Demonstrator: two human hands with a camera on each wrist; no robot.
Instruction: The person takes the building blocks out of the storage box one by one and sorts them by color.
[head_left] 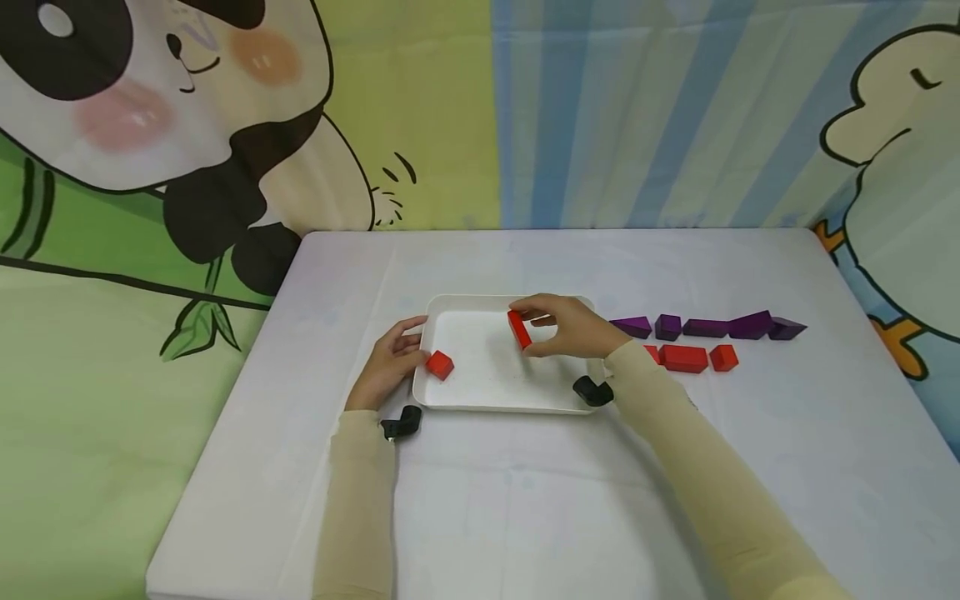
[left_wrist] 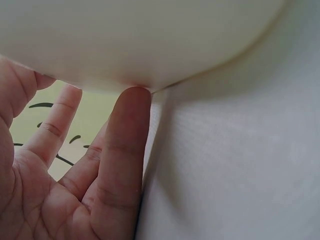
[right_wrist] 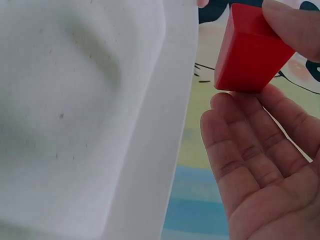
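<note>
A white tray [head_left: 480, 400] lies on the table, with a small red cube [head_left: 439, 365] by its left wall. My left hand [head_left: 386, 367] holds the tray's left end, thumb at the rim close to the cube. In the left wrist view, a fingertip [left_wrist: 131, 107] touches the tray's outer wall [left_wrist: 100, 45]. Over the tray's middle, my right hand [head_left: 573, 327] pinches a long red block [head_left: 519, 331] between thumb and fingers. The right wrist view shows this red block [right_wrist: 252, 52] tilted, thumb on one face and fingertips on the opposite one.
Right of the tray, several purple blocks [head_left: 706, 328] form a row. In front of them sit red blocks [head_left: 683, 358], partly hidden by the right sleeve. Black wrist cameras [head_left: 401, 422] stick out near the tray. A cartoon-printed cloth [head_left: 420, 108] hangs behind the table.
</note>
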